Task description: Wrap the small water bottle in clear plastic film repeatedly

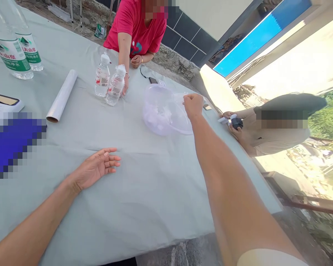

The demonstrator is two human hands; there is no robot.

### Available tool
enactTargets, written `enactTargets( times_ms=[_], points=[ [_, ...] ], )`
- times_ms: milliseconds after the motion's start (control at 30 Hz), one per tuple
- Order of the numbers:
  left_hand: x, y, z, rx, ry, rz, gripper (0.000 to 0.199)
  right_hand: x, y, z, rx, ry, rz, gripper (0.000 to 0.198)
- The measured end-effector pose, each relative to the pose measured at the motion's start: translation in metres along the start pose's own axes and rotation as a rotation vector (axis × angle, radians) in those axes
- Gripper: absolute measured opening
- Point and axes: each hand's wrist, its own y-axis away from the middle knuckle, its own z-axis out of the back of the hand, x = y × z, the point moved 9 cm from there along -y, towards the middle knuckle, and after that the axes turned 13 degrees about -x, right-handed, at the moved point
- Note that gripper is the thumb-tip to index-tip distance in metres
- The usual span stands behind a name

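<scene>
My right hand (193, 105) is closed, with fingers pinched at the right side of a translucent pale purple basin (155, 122). A thin piece of clear plastic film (179, 96) shows at its fingertips, over the basin's far edge. Whitish, see-through material lies inside the basin, but I cannot make out what it is. My left hand (97, 168) is held over the cloth-covered table with its fingers spread and nothing in it. Beyond it stand two small water bottles (102, 77) (115, 87) with plastic over their tops; another person's hand (124, 85) is at the right one.
A white film roll (62, 96) lies on the pale tablecloth (144, 184). Large green-labelled bottles (12, 59) stand far left, near a white device (5, 105). A person in red (140, 31) leans at the far edge. Another person (280, 125) at the right holds a dark object (236, 123).
</scene>
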Motion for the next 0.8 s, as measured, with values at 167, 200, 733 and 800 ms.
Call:
enactTargets(
  times_ms=[167, 200, 733, 800],
  points=[
    [-0.001, 0.0, 0.0, 0.004, 0.012, -0.018, 0.036, 0.084, 0.085, 0.045, -0.154, -0.539, 0.264, 0.03],
    [-0.001, 0.0, -0.001, 0.005, 0.024, -0.019, 0.038, 0.099, 0.118, 0.046, -0.099, -0.662, 0.294, 0.028],
    [-0.034, 0.031, 0.019, -0.412, 0.066, -0.274, 0.017, 0.102, 0.375, -0.037, 0.685, -1.066, 0.012, 0.023],
    [-0.034, 0.033, 0.016, -0.41, 0.047, -0.275, 0.018, 0.093, 0.372, -0.042, 0.7, -1.09, -0.16, 0.031]
  ],
)
